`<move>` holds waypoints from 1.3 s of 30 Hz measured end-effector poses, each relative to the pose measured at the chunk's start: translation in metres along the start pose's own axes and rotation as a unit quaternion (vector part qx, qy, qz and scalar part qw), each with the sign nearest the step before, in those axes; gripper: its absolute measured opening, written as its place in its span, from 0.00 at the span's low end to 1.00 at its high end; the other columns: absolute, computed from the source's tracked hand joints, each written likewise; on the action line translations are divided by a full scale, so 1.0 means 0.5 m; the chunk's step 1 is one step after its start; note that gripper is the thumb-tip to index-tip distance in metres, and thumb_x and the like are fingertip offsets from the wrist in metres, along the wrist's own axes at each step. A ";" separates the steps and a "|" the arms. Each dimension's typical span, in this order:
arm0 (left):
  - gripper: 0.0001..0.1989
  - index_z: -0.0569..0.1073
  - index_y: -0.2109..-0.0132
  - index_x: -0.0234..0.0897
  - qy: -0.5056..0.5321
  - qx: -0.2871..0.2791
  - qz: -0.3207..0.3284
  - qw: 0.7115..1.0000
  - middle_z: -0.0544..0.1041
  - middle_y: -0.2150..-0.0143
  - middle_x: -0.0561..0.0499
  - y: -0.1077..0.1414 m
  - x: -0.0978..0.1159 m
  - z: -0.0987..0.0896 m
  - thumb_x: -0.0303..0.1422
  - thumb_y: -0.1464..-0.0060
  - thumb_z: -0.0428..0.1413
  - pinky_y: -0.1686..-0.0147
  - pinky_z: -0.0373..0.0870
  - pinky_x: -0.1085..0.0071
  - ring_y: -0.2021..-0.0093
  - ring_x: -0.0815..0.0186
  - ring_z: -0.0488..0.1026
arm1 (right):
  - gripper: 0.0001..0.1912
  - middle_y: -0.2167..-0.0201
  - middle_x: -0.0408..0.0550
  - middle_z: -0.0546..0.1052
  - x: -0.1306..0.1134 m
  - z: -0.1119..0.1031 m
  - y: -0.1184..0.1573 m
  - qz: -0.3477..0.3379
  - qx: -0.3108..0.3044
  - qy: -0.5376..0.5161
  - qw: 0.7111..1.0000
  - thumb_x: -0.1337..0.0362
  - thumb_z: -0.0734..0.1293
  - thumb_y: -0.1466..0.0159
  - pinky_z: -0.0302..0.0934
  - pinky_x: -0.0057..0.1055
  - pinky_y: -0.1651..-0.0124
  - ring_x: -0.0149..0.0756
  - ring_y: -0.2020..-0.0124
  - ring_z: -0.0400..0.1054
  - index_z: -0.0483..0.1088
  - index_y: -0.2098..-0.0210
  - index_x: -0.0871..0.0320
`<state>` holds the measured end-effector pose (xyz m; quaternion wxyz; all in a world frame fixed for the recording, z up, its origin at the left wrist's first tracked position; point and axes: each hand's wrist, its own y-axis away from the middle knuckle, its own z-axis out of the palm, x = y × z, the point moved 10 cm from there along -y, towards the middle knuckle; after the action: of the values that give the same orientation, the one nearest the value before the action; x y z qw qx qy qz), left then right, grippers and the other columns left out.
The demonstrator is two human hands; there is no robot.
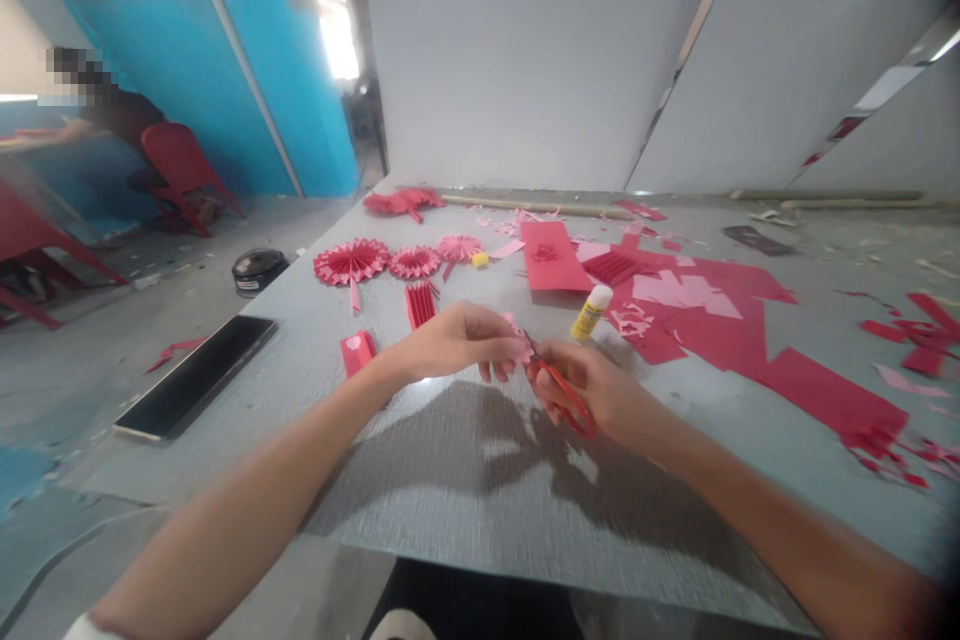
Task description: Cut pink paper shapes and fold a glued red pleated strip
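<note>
Grey bench point(465, 510) lies strewn with red scraps point(697, 320). Left hand point(450, 342) pinches pink paper point(517, 335) at its fingertips; right hand point(592, 390) closes around red scissors point(568, 400), blades slanting up-left to the paper, a glue stick point(591, 312) just beyond. Left forearm point(247, 490) and right forearm point(780, 510) angle inward, hands nearly touching.

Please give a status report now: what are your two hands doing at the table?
Left hand pinching small pink paper piece. Right hand gripping red-handled scissors at the paper. Glue stick close by, not in the way.
</note>
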<state>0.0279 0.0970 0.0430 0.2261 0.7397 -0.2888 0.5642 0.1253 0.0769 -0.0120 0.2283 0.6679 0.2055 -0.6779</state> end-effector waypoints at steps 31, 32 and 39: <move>0.13 0.80 0.66 0.30 -0.004 0.026 0.012 1.000 0.78 0.71 0.47 0.001 0.003 -0.002 0.37 0.41 0.60 0.68 0.71 0.74 0.70 0.69 0.74 | 0.18 0.78 0.36 0.66 0.009 -0.001 -0.001 0.005 0.007 -0.014 1.000 0.47 0.68 0.34 0.58 0.28 0.74 0.27 0.79 0.57 0.66 0.65 0.55; 0.13 0.79 0.67 0.30 -0.005 0.027 0.012 1.000 0.78 0.71 0.47 0.001 0.004 -0.002 0.37 0.41 0.60 0.68 0.71 0.74 0.70 0.69 0.74 | 0.18 0.78 0.36 0.66 0.008 -0.001 -0.001 0.005 0.007 -0.014 1.000 0.46 0.68 0.34 0.58 0.28 0.74 0.27 0.79 0.57 0.67 0.65 0.54; 0.11 0.79 0.67 0.30 -0.009 0.027 0.008 1.000 0.78 0.71 0.48 0.002 0.009 -0.004 0.34 0.41 0.59 0.68 0.71 0.74 0.70 0.69 0.74 | 0.16 0.78 0.36 0.66 0.000 0.002 0.003 0.009 0.001 -0.003 1.000 0.50 0.70 0.35 0.58 0.27 0.74 0.27 0.78 0.59 0.67 0.63 0.55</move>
<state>0.0267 0.0970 0.0477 0.1986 0.7483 -0.2815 0.5669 0.1255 0.0750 -0.0119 0.2347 0.6680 0.1983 -0.6778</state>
